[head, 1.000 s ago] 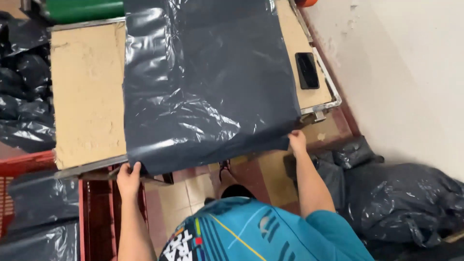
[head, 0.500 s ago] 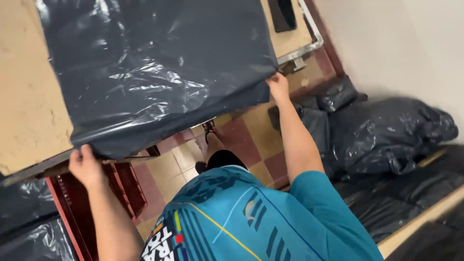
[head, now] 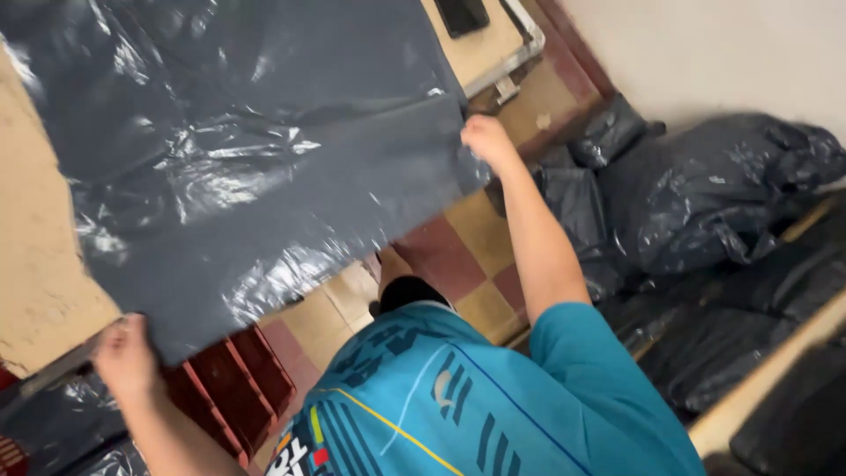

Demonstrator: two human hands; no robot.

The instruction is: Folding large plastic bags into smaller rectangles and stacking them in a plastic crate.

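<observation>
— Where are your hands right now?

— My left hand (head: 128, 357) is low at the near corner of the dark grey plastic sheet (head: 256, 167), fingers curled shut around its edge, just past the front lip of the desk (head: 40, 291). My right hand (head: 486, 141) is stretched out farther forward, arm nearly straight from the elbow, and its grip is pinched closed on the sheet's other near corner.

— And the sheet itself?

— It lies spread over most of the desk, glossy and wrinkled, with its near edge hanging between my two hands, off the desk's front. The edge runs at a slant, lower at my left hand and higher at my right.

— What else is around you?

— A flat black device (head: 463, 13) sits on the bare tan part of the desk beyond the sheet's far right side. Below me is the checkered tile floor (head: 458, 256), and a red crate (head: 238, 379) stands under the desk near my left hand. To my right, filled dark plastic bags (head: 714, 194) are piled against the wall. My teal shirt (head: 458, 397) fills the bottom of the view.
</observation>
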